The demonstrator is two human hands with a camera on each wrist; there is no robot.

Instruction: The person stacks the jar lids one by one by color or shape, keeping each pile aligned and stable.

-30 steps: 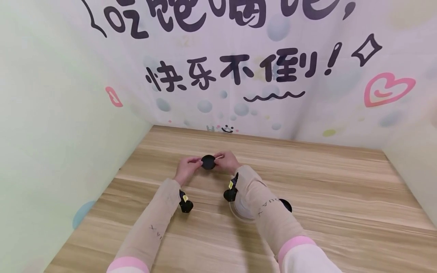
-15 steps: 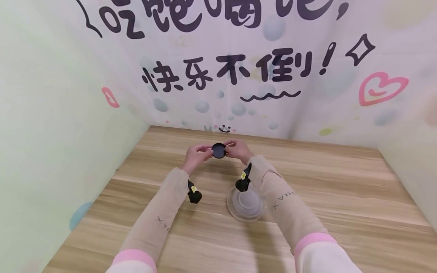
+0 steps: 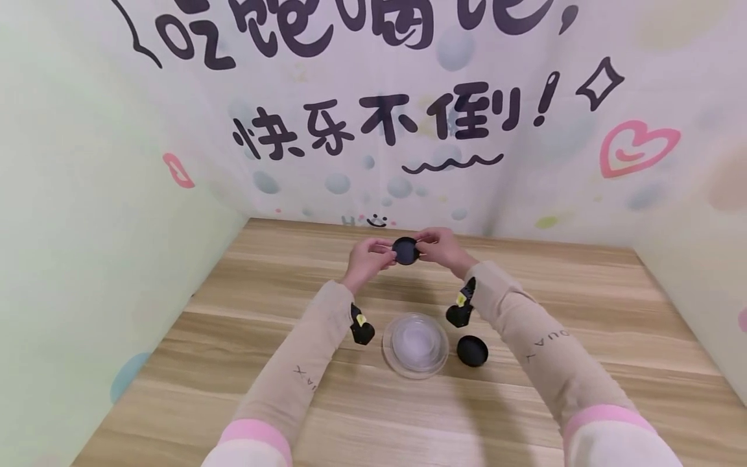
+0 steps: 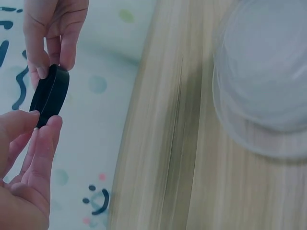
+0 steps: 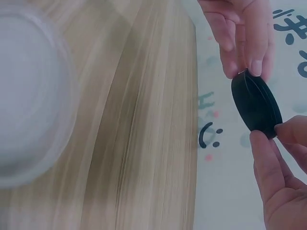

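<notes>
Both hands hold up a small round black lid [image 3: 405, 251], shallow with a low rim, its hollow side turned toward the head camera. My left hand [image 3: 369, 261] pinches its left edge between thumb and fingers. At the opposite edge, my right hand [image 3: 441, 248] grips it the same way. Seen from the left wrist, the lid [image 4: 52, 95] stands nearly edge-on with fingertips at both ends. The right wrist view also has the lid [image 5: 256, 104] tilted, between the two sets of fingers.
Nearer than the hands, a stack of translucent round dishes [image 3: 415, 345] sits on the wooden table [image 3: 233, 363]. Just right of it lies a second shallow black round piece [image 3: 472, 351]. A printed cloth wall [image 3: 327, 194] rises behind the table, with a pale wall [image 3: 87, 227] at left.
Both hands have carried the black lid up and rightward in the head view, and its hollow side has turned into sight. The stacked dishes and second black piece are no longer covered by the right arm.
</notes>
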